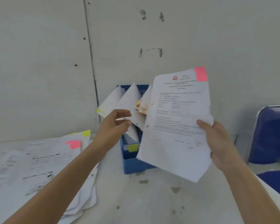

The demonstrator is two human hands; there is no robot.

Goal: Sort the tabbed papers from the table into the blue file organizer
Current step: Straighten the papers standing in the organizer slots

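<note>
My right hand (216, 141) grips the right edge of a printed white paper (176, 123) with a pink tab (200, 74) at its top right corner, held up in front of the blue file organizer (132, 164). The organizer stands against the wall and holds several papers (128, 101) that lean out to the left, some with yellow tabs. My left hand (115, 123) hovers with loosely curled fingers at those filed papers; whether it touches them I cannot tell. A pile of tabbed papers (39, 165) lies on the table at the left, showing pink and yellow tabs.
The grey table (144, 199) is stained and meets a pale wall at the back. A blue chair (271, 143) stands at the right edge, close to my right forearm.
</note>
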